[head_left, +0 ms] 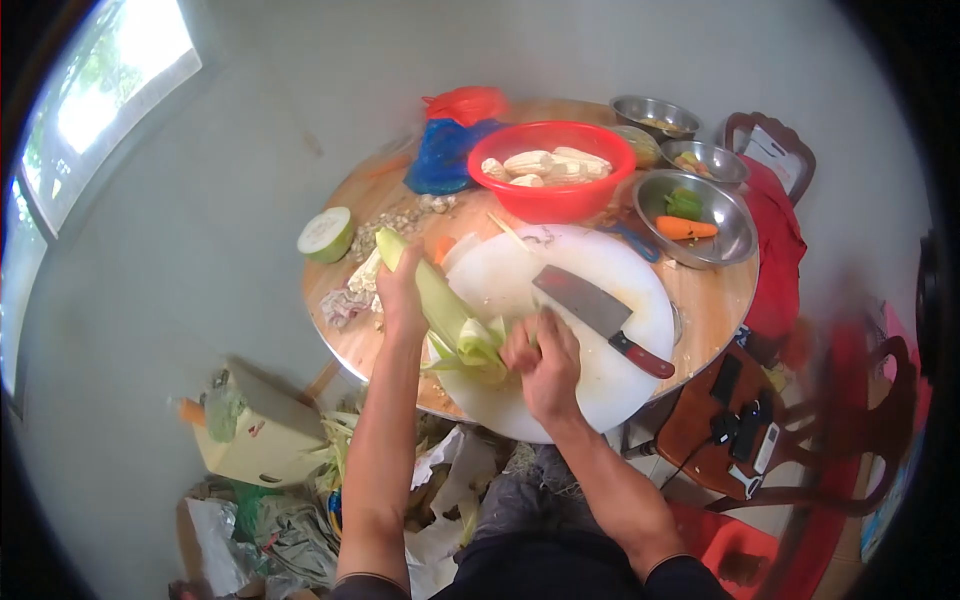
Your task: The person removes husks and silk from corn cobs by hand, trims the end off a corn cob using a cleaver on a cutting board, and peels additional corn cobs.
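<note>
My left hand [403, 298] is wrapped round an ear of corn [438, 303] in its pale green husk, tilted over the left side of the round white cutting board [610, 395]. Loosened husk leaves fold outward at the ear's lower end. Just right of those leaves my right hand [545, 362] is closed, slightly blurred; what its fingers hold, if anything, I cannot make out. A cleaver [585, 302] with a dark red handle lies flat on the board, right of my right hand.
Behind the board stands a red basin [548, 207] of husked corn. Metal bowls, one holding a carrot [687, 228] and a green pepper [684, 203], are at the right. A cut gourd [326, 235] sits at the left edge. Husks lie on the floor beside a cream bin [262, 440].
</note>
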`<action>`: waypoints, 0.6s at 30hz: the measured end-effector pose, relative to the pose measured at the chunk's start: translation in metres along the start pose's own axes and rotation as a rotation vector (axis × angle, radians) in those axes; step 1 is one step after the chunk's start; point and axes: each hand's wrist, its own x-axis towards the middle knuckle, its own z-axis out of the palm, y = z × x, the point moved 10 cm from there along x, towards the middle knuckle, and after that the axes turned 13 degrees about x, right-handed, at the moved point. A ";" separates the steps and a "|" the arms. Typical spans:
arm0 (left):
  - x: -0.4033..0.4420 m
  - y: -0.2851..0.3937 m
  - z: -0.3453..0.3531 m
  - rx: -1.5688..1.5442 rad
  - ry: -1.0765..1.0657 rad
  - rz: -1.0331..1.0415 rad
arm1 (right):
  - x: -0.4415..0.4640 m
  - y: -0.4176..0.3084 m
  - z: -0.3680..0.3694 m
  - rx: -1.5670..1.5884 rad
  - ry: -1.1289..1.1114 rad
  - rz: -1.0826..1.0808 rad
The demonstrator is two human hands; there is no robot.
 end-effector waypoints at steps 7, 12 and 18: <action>0.038 -0.070 -0.014 0.021 -0.064 -0.213 | -0.085 0.020 -0.051 -0.245 0.042 0.054; 0.036 -0.076 -0.008 -0.045 -0.090 -0.217 | -0.101 0.026 -0.052 -0.589 0.038 0.070; -0.001 -0.001 0.035 -0.312 -0.493 0.051 | -0.100 0.048 -0.027 -0.938 -0.262 0.275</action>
